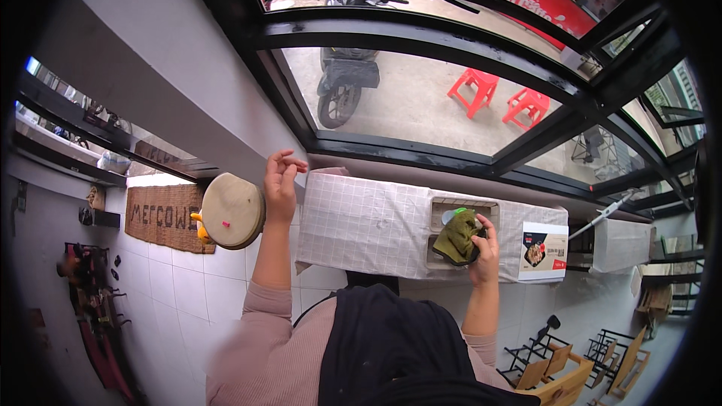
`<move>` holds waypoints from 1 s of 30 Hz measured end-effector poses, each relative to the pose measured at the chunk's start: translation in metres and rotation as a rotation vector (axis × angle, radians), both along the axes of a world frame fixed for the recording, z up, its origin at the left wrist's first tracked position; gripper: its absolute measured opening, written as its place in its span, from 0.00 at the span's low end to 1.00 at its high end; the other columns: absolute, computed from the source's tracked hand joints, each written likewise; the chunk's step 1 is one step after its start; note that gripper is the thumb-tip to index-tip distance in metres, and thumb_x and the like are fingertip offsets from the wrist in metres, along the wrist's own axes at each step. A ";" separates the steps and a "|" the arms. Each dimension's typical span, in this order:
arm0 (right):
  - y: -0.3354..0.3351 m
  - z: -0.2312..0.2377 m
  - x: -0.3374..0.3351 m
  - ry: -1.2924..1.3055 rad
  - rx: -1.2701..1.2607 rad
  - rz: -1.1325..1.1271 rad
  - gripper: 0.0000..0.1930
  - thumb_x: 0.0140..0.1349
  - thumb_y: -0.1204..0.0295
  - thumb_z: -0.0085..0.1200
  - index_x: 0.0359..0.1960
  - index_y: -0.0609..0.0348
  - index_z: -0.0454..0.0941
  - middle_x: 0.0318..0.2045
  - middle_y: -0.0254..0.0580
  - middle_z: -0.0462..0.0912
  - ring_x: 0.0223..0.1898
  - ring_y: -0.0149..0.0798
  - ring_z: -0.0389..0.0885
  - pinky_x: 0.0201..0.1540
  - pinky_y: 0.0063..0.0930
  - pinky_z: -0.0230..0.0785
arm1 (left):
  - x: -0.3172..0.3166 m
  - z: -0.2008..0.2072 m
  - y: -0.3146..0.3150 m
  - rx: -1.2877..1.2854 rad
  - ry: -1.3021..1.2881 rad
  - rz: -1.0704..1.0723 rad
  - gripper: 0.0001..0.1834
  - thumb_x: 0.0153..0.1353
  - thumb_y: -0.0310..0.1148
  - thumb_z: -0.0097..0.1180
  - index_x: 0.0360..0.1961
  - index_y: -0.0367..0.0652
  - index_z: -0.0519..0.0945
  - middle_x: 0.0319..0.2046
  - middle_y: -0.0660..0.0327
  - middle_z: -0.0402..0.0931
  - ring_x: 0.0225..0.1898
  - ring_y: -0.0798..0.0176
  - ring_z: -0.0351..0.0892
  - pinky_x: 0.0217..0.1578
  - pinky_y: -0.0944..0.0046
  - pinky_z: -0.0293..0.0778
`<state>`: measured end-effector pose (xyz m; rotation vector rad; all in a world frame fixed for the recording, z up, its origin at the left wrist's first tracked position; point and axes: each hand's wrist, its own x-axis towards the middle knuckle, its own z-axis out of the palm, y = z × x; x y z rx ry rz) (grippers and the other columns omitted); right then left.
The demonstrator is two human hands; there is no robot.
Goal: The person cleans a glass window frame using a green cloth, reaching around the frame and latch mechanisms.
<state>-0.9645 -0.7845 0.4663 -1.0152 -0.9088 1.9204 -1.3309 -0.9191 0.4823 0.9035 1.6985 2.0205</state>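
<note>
My right hand (485,248) grips an olive-green cloth (456,242) with dark edging, bunched and hanging from the fingers. The cloth hangs over a greyish tray (486,206) with compartments and covers much of it. A light green and white item (449,216) shows at the cloth's upper left, too small to make out. Raised beside the left end of the table (361,218), which has a pale checked cover, my left hand (280,188) is empty, its fingers loosely bent and apart. A printed menu card (545,252) lies on the table right of the tray.
Black-framed windows (421,34) run along the far side of the table. A round-topped stool (235,210) stands left of my left arm, near a brown doormat (162,218). Wooden chairs (553,361) are at lower right. Outside are red stools (474,92) and a motorbike (346,83).
</note>
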 end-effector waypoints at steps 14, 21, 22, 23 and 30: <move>-0.059 -0.053 0.053 -0.359 0.070 0.054 0.19 0.53 0.82 0.44 0.48 0.62 0.71 0.42 0.40 0.74 0.41 0.32 0.73 0.44 0.22 0.67 | -0.029 0.098 0.123 -0.073 0.952 0.089 0.22 0.52 0.27 0.48 0.51 0.40 0.71 0.53 0.51 0.68 0.55 0.50 0.67 0.55 0.60 0.62; -0.078 -0.057 0.104 -0.402 -0.029 -0.497 0.18 0.50 0.81 0.44 0.45 0.63 0.71 0.40 0.44 0.75 0.40 0.36 0.75 0.43 0.27 0.69 | -0.079 0.152 0.323 -0.600 1.556 0.047 0.29 0.60 0.44 0.43 0.64 0.59 0.60 0.68 0.59 0.45 0.68 0.52 0.45 0.61 0.44 0.52; -0.075 -0.058 0.102 -0.400 -0.035 -0.542 0.18 0.51 0.81 0.44 0.46 0.62 0.71 0.42 0.44 0.74 0.42 0.36 0.74 0.45 0.28 0.67 | -0.079 0.153 0.340 -0.669 1.620 0.044 0.30 0.61 0.46 0.42 0.65 0.60 0.58 0.69 0.60 0.42 0.69 0.51 0.42 0.62 0.45 0.49; -0.064 -0.054 0.095 -0.400 -0.022 -0.561 0.18 0.51 0.81 0.44 0.46 0.62 0.71 0.42 0.44 0.74 0.42 0.36 0.74 0.45 0.28 0.67 | -0.083 0.151 0.354 -0.702 1.599 0.035 0.31 0.60 0.46 0.43 0.65 0.60 0.57 0.69 0.60 0.41 0.69 0.51 0.41 0.62 0.45 0.49; 0.129 0.091 -0.040 -0.355 0.710 -0.519 0.16 0.59 0.76 0.44 0.49 0.65 0.69 0.47 0.43 0.72 0.50 0.36 0.68 0.56 0.29 0.58 | -0.088 0.129 0.391 -0.864 1.364 0.051 0.36 0.58 0.53 0.46 0.67 0.60 0.52 0.70 0.64 0.29 0.70 0.48 0.36 0.64 0.47 0.45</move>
